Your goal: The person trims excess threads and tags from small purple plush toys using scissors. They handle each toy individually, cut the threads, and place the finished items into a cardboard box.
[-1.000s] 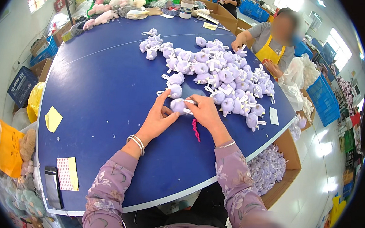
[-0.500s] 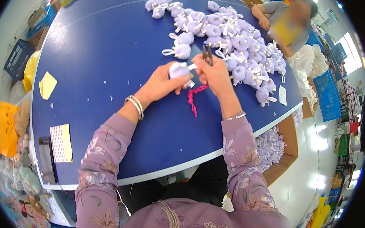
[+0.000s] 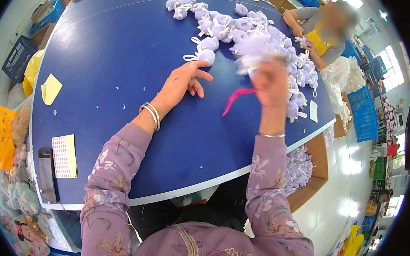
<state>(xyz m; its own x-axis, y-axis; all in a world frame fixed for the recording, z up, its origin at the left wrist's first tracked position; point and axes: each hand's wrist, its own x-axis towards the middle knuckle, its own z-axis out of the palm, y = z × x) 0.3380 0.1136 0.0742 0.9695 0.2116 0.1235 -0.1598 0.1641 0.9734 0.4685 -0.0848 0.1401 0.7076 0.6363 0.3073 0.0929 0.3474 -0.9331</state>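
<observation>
My left hand (image 3: 184, 83) is open over the blue table, its fingers loosely spread with nothing in them. Its index fingertip is at the lower edge of a small lilac plush piece (image 3: 206, 56) with a white loop. My right hand (image 3: 270, 85) is blurred by motion beside the heap of lilac plush pieces (image 3: 221, 31). A pink cord (image 3: 235, 99) trails from it, the one tied to the thread snips, which are smeared in the blur. A smeared lilac plush piece (image 3: 252, 49) is just beyond this hand; whether the hand touches it I cannot tell.
A phone (image 3: 47, 174), a sticker sheet (image 3: 64, 156) and a yellow note (image 3: 51, 89) lie at the left of the table (image 3: 125, 41). Across the far right corner, a co-worker (image 3: 323, 34) handles a plush piece. A carton (image 3: 314, 169) of lilac pieces stands below the right edge.
The plush piece has left my left hand, which is now open. My right hand has swung right toward the heap, the pink cord trailing. The co-worker now has a plush piece in hand.
</observation>
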